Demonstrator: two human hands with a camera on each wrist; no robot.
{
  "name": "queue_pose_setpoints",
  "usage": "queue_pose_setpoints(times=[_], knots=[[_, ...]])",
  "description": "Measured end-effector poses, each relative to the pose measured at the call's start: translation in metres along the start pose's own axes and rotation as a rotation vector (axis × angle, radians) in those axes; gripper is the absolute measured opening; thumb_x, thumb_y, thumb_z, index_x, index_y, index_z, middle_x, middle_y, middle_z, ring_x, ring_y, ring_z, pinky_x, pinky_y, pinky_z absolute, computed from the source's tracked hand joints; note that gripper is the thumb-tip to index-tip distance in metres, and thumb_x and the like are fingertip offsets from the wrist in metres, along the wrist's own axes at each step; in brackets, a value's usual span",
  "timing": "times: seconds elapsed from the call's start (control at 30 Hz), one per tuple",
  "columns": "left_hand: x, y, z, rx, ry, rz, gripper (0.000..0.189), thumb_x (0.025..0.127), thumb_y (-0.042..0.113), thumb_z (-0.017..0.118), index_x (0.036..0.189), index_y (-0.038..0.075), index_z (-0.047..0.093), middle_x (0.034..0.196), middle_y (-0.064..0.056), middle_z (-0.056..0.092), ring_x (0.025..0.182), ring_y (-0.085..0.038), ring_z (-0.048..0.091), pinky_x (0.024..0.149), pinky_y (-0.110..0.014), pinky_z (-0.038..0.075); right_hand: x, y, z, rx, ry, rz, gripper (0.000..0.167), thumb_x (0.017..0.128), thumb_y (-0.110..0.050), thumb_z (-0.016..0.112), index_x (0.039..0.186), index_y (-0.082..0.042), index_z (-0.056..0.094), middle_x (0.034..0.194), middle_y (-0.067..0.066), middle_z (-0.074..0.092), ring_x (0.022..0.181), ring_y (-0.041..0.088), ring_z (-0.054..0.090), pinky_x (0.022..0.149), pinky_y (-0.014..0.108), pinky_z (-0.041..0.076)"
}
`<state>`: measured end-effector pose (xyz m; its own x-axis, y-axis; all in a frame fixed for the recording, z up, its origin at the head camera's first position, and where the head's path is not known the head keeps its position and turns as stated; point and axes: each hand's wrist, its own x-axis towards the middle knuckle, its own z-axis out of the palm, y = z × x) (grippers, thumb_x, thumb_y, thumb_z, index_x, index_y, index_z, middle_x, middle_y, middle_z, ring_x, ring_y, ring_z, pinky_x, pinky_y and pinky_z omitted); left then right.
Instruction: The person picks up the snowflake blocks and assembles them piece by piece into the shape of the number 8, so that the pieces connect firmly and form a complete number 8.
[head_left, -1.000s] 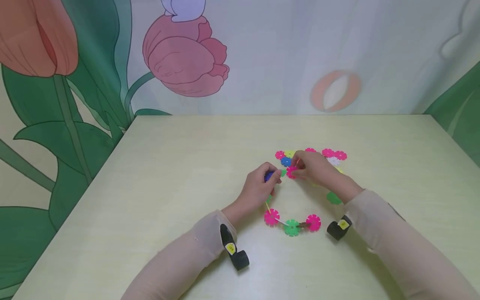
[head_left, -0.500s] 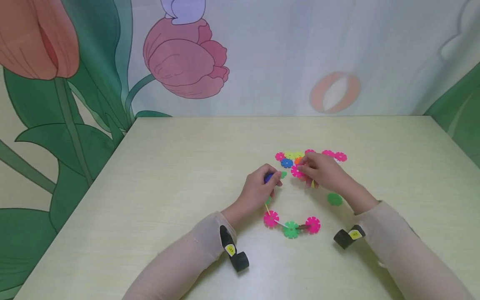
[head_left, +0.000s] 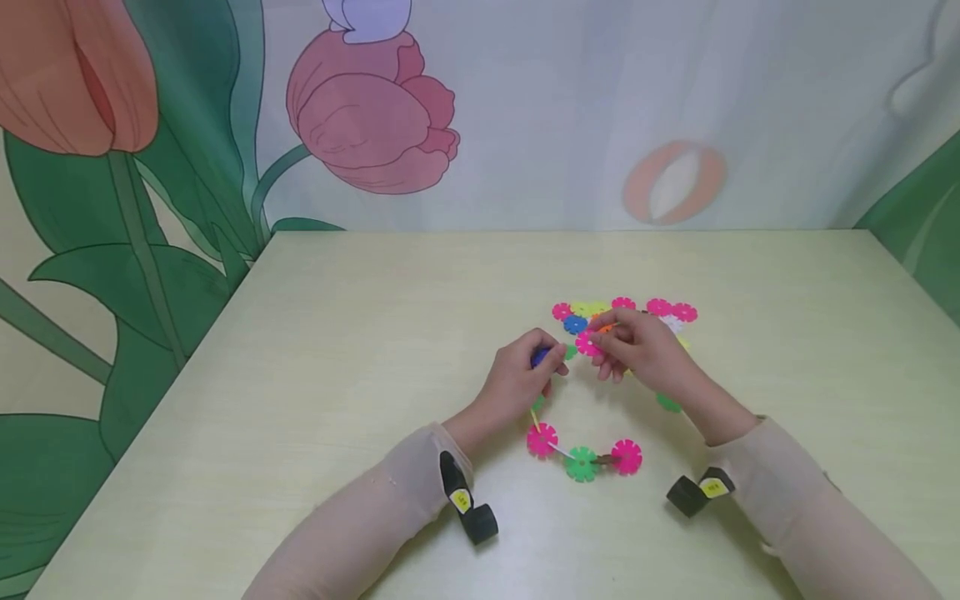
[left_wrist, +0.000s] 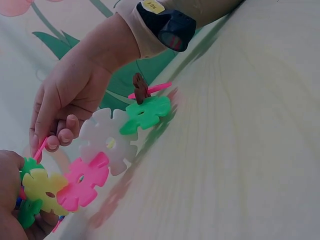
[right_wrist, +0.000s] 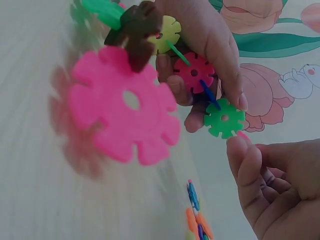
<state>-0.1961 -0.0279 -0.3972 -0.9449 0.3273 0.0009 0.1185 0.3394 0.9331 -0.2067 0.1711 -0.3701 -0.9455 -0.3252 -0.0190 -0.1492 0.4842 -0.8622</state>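
Head view: chain of multicoloured notched plastic discs [head_left: 582, 464], near end over pale worktop [head_left: 337, 350]; left hand [head_left: 521, 368], grip curled round chain's far part; right hand [head_left: 651, 348], grip pinching pink notched disc [head_left: 587, 342] at green disc's [head_left: 571, 352] edge; beyond, more multicoloured discs [head_left: 575, 324].

There are over a dozen discs [head_left: 626, 457], two wrist cameras [head_left: 478, 523], two sleeves [head_left: 352, 521], one table [head_left: 337, 333].

Smooth, faintly glossy plastic was seen in the pink, notched, flower-shaped disc [right_wrist: 107, 107], pale, smooth wood grain on the flat tabletop [head_left: 375, 333], and matt cloth in the beige sleeves [head_left: 360, 508]
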Motion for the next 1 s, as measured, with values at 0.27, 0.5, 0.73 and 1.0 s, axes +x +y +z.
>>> queue_pose_setpoints(times=[0.27,0.5,0.73,1.0], knots=[[-0.001,0.000,0.001,0.006,-0.012,0.030,0.019,0.099,0.028,0.053,0.104,0.010,0.057,0.095,-0.008,0.071,0.056,-0.013,0.052,0.057,-0.020,0.042,-0.002,-0.001,0.000,0.019,-0.016,-0.012,0.025,0.095,-0.011,0.058,0.116,0.003,0.056,0.077,0.018,0.064,0.060,0.015,0.064,0.057,0.023,0.054],[-0.002,0.001,0.002,0.019,-0.011,0.052,0.016,0.099,0.025,0.053,0.103,0.009,0.055,0.091,-0.009,0.070,0.055,-0.012,0.051,0.054,-0.018,0.040,-0.001,-0.001,0.007,0.087,-0.039,-0.047,0.022,0.096,-0.006,0.055,0.112,0.010,0.054,0.077,0.020,0.063,0.060,0.011,0.063,0.057,0.022,0.053],[-0.002,0.001,0.004,0.047,0.001,0.043,0.015,0.100,0.023,0.051,0.108,0.010,0.050,0.089,-0.012,0.071,0.054,-0.012,0.052,0.054,-0.019,0.041,-0.001,0.001,0.011,0.091,-0.027,-0.038,0.023,0.097,-0.009,0.055,0.111,0.009,0.055,0.080,0.023,0.063,0.060,0.011,0.063,0.059,0.021,0.053],[0.000,-0.001,0.001,-0.003,-0.010,0.007,0.035,0.098,0.027,0.055,0.129,0.013,0.048,0.101,-0.011,0.069,0.062,-0.017,0.061,0.058,-0.025,0.052,0.002,0.005,0.012,0.054,0.000,-0.034,0.022,0.096,-0.010,0.056,0.112,0.006,0.054,0.075,0.017,0.063,0.058,0.016,0.062,0.053,0.023,0.051]])
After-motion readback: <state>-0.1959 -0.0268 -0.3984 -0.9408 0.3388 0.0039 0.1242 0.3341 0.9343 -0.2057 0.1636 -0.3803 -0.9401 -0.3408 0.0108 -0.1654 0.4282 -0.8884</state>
